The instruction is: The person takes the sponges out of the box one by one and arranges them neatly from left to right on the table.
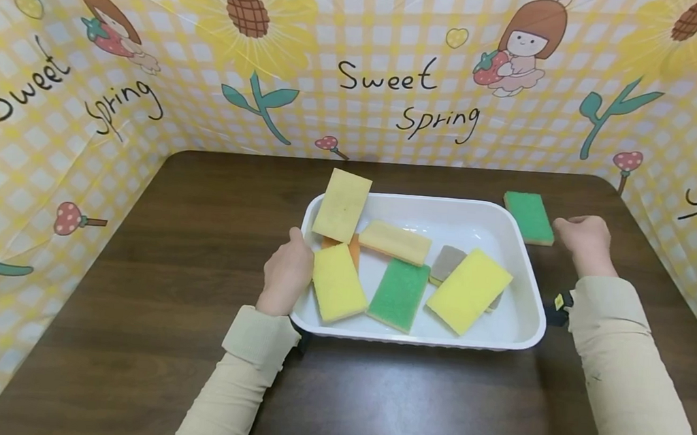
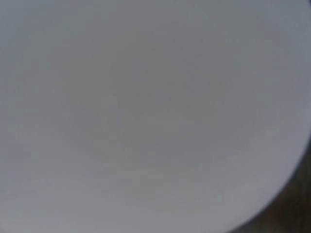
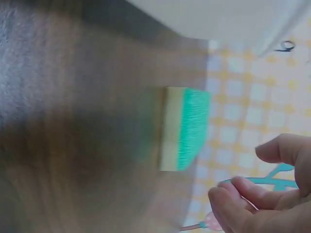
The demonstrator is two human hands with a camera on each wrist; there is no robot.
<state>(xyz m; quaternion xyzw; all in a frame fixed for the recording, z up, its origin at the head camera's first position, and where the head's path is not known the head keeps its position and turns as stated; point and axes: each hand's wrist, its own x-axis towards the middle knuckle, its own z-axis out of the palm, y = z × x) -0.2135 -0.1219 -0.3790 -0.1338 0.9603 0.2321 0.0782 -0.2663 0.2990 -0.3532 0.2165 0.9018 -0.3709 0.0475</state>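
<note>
My left hand (image 1: 287,271) grips the left rim of a white tray (image 1: 525,320); the tray's blurred wall (image 2: 155,116) fills the left wrist view and hides the fingers. To the right of the tray, a green sponge (image 1: 529,217) with a pale yellow underside lies flat on the table. My right hand (image 1: 588,240) is just beside that sponge, apart from it. In the right wrist view the fingers (image 3: 228,206) are loosely bent, the thumb stands away from them, and nothing is between them.
Inside the tray lie two bright yellow sponges (image 1: 338,283), a green one (image 1: 400,294), a grey one (image 1: 446,263) and a pale one (image 1: 396,242). Another pale sponge (image 1: 343,205) leans over the back left rim. Patterned cloth (image 1: 395,16) surrounds the brown table (image 1: 200,233).
</note>
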